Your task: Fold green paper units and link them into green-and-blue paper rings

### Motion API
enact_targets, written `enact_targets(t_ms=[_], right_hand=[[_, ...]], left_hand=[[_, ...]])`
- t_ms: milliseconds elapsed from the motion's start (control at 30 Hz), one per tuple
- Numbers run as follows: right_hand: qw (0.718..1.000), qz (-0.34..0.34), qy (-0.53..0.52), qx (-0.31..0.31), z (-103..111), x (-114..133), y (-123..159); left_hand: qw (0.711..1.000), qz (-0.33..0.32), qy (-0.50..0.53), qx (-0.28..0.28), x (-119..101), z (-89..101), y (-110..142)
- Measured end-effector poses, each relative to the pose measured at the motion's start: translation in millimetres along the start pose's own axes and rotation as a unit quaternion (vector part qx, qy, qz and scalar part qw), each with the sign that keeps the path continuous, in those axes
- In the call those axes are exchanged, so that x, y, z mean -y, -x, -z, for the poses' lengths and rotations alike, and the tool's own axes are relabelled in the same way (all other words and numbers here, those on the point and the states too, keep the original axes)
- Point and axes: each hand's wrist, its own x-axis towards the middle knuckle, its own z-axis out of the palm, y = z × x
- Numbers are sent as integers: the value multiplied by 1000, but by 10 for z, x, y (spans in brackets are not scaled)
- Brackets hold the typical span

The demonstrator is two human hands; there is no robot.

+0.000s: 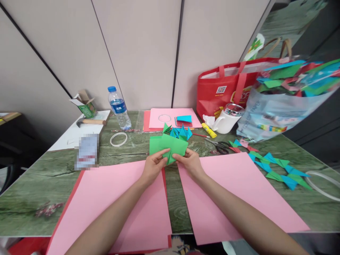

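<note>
Paper [172, 142] in L hand [153, 165] & R hand [190, 162], lower edge ptly hidden.

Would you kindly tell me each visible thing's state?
Green paper: creased, held by left hand and right hand
Pink sheets: flat
Water bottle: upright, capped
Small box: flaps open
Hammer: lying
White mug: upright, lidded
Glue stick: lying
Scissors: lying
Plastic bag: filled with papers
Red bag: standing upright

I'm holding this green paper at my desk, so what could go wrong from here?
The green paper, pinched between your left hand and right hand, might crease crookedly if either slips. The scissors lie close to the folded pieces on the right, so reaching for them could snag one. The upright water bottle might topple if bumped.
</note>
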Motion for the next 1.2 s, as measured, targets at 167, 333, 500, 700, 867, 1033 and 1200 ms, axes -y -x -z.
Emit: enact_targets(t_ms=[167,333,500,700,867,1033,1200], right_hand=[[1000,11,17,-2,-17,43,24],[999,22,28,2,-28,55,37],[999,22,26,-1,-35,53,46],[999,23,23,-3,-52,84,63],[999,24,24,0,-42,92,56],[999,32,27,-6,-29,86,46],[999,38,28,-1,-35,81,47]], left_hand=[[1000,5,6,14,49,17,-13],[1000,-6,-16,-2,92,14,-22],[1000,-2,-5,-14,88,-7,-19],[1000,9,12,-18,88,-7,-17],[998,19,54,-11,79,-1,-27],[1000,6,19,-7,59,-9,-14],[1000,8,15,-11,56,-31,0]])
